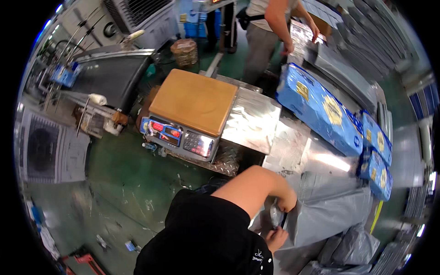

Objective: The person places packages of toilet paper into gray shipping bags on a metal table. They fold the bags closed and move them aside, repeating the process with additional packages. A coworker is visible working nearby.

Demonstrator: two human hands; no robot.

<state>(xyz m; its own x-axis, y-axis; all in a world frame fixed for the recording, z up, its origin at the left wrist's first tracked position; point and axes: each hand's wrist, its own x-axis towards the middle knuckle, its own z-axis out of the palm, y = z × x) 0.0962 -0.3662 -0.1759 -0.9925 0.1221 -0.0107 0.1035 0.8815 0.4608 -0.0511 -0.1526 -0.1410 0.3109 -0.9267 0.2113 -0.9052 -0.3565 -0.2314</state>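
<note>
A large grey plastic bag (327,213) lies flat on the metal table, its near end by my body. My left hand (288,201) bends down at that end, fingers closed on its edge. Just below, my right hand (277,239) pinches the same end, partly hidden by my black sleeve. Between both hands is a shiny, clear-looking thing (275,215) beside a dark strip; I cannot make out its kind.
Blue plastic-wrapped packs (321,110) lie along the table's far side. A scale (192,103) with a tan top stands to the left. Crumpled grey bags (350,247) lie lower right. A co-worker (263,41) stands beyond, handling grey bags. A conveyor belt (107,78) is far left.
</note>
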